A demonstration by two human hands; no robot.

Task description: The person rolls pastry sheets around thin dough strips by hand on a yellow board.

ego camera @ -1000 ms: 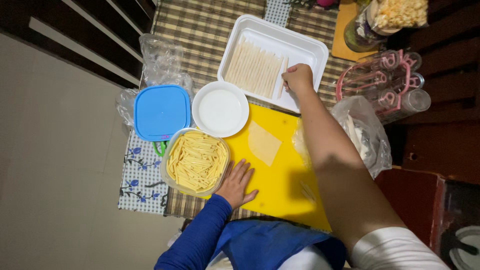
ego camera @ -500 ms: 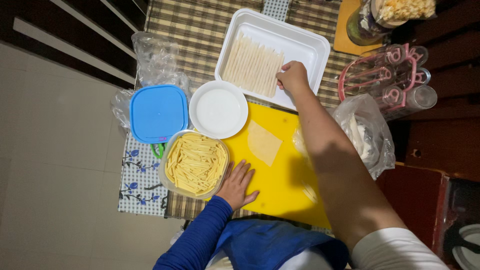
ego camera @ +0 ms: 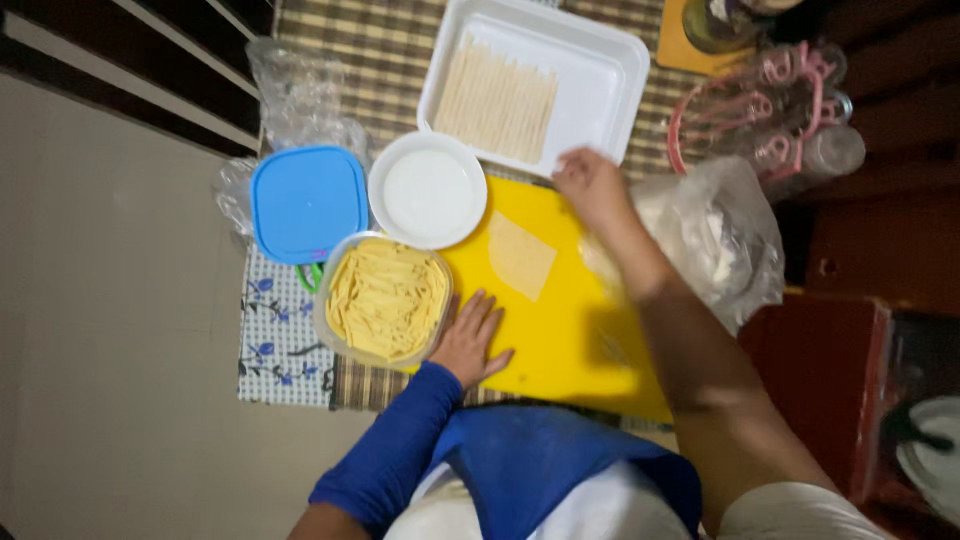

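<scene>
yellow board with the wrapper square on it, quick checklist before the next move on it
1. Wrapper square lies flat and alone on the yellow board: ok.
2. Left hand rests flat on the board's near-left edge, beside the tub of yellow strips: ok.
3. Right hand at the board's far edge by the white tray; whether it holds anything: cannot tell.
4. Pale sticks lined up in the tray: ok.
5. White bowl within reach beside the board: ok.
6. Blue-lidded box shut: ok.
</scene>
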